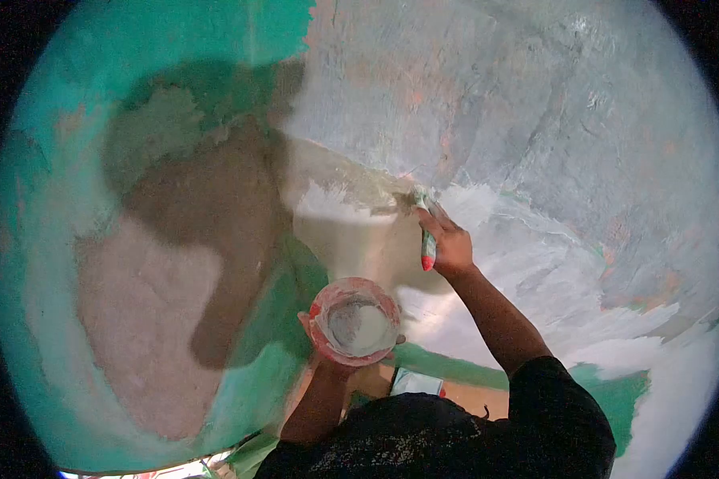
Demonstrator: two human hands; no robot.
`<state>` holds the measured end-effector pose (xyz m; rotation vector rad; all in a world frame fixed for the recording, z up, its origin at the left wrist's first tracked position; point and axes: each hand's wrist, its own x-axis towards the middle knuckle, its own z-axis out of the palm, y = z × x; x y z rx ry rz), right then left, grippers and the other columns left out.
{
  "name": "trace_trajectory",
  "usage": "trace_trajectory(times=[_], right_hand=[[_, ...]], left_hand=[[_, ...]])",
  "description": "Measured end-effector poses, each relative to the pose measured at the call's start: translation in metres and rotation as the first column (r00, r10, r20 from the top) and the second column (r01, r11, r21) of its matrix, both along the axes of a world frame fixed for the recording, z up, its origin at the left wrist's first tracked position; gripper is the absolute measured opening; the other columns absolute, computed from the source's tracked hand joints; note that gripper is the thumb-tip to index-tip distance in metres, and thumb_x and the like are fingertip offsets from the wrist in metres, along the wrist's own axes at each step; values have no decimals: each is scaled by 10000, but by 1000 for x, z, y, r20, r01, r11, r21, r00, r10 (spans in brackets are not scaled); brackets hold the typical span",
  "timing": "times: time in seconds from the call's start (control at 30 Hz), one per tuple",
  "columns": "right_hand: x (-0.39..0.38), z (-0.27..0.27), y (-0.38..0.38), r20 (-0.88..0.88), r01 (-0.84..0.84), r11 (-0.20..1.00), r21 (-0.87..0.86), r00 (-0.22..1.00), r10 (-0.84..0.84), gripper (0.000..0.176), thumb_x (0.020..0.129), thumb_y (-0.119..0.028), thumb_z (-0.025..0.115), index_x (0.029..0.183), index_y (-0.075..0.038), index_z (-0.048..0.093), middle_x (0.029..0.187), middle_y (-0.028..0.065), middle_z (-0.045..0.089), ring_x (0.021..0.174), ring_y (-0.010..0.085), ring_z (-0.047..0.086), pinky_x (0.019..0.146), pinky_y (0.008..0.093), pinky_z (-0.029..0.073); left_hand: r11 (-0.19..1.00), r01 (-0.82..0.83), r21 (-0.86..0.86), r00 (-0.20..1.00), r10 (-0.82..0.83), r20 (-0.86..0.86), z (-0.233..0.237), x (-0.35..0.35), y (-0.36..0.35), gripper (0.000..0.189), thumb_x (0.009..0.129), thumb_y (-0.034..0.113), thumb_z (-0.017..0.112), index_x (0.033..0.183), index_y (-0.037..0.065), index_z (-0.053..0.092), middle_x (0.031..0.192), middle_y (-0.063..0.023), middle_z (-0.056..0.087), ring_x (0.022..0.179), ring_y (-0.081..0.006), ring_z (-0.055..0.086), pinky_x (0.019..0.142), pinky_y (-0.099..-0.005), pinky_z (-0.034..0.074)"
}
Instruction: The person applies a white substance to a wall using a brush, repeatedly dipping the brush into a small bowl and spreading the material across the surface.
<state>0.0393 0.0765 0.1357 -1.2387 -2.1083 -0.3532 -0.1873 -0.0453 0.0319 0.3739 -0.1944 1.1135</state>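
My right hand (454, 246) is closed around a paintbrush (428, 249) with a red-tipped handle. The brush points upward, and its bristles meet the wall (471, 120) at the edge of a fresh white patch (495, 247). Lower and to the left, my left hand (331, 365) grips a red, paint-smeared bowl (319, 313) from beneath, with fingers showing on either side. White paint (371, 329) coats the inside of the bowl, which is tilted so its opening faces me.
Green paint (280, 28) and a bare brownish patch (152, 319) cover the left wall. My shadow (208, 191) falls across it. A green band (447, 365) runs along the lower wall. Below it, a pale box-like thing (417, 382) is partly hidden by my dark shirt.
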Motion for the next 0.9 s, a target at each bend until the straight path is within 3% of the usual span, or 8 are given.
trace_trajectory(times=[0.17,0.33,0.5,0.6,0.73,0.83,0.87,0.9], right_hand=[[0,-29,-14,-46,36,984,-174,998,-45,529,784,-119,636,1306,-145,549,1227,189,616,990,386,650,786,446,564],[-3,-2,-19,-319,13,993,116,947,25,443,815,-52,603,1252,-122,580,1139,198,654,927,391,663,758,439,565],[8,-57,-9,-288,29,986,-164,955,-76,460,817,-131,595,1275,-124,558,1160,218,634,915,402,660,778,447,561],[7,-39,-15,-386,-57,998,-10,921,49,392,867,-144,575,1257,-108,564,1168,212,634,946,398,656,786,441,560],[2,0,-13,-467,68,992,104,884,-11,360,873,-164,568,1226,-98,589,1143,194,650,920,390,663,778,428,564],[12,-48,7,-375,30,998,49,927,-10,329,867,-180,577,1181,-92,615,1089,208,665,909,384,668,768,426,563],[5,-42,-1,-301,141,943,-302,924,-235,292,849,-166,599,1125,-78,636,1050,212,677,887,375,677,771,426,561],[6,-48,-4,-353,86,972,-217,922,-160,280,847,-160,606,1112,-76,638,1051,211,677,881,374,679,770,425,562]], left_hand=[[1000,4,-3,1000,-4,-14,2,0,1,1096,648,895,521,1440,152,365,1416,-257,404,1212,-542,451,887,-748,441],[1000,11,-5,1000,-11,-17,-2,0,2,1098,644,898,520,1437,154,371,1414,-254,409,1214,-535,452,888,-749,439],[1000,13,-9,1000,-13,-28,-1,3,3,1099,640,901,519,1434,155,376,1412,-251,413,1216,-528,454,889,-750,438],[1000,-6,-4,1000,6,-28,-6,1,7,1100,638,903,518,1432,155,379,1411,-250,415,1218,-523,456,889,-751,437],[1000,-18,-13,1000,18,-17,-5,5,9,1101,635,906,517,1429,156,384,1410,-248,418,1219,-518,457,889,-751,436],[1000,13,4,998,-12,-62,12,10,6,1094,631,907,520,1426,165,393,1428,-234,409,1225,-519,449,884,-758,433],[1000,-12,1,995,12,-98,12,11,4,1093,632,906,522,1428,167,393,1432,-234,405,1234,-516,440,889,-761,425],[999,-36,-1,990,36,-135,12,11,3,1092,633,904,523,1430,170,393,1436,-234,400,1242,-514,431,894,-764,417]])
